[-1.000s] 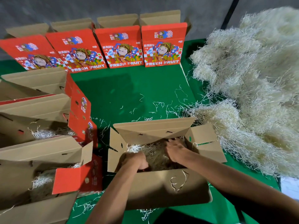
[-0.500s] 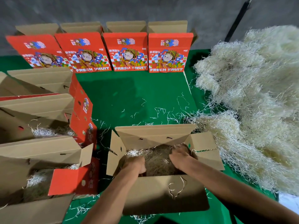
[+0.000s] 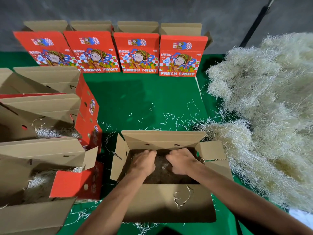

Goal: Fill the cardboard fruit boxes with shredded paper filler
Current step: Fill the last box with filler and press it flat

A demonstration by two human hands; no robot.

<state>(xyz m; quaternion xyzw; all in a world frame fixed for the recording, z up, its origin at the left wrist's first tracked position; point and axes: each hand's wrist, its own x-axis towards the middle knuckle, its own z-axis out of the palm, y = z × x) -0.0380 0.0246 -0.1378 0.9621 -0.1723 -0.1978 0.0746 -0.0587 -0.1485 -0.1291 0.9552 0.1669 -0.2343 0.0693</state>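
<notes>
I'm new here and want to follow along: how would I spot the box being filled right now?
Find the green table. At its near edge lies an open box, left of the big shredded paper heap. Unlike the other boxes, it has the left hand and right hand inside, on its filler.
</notes>
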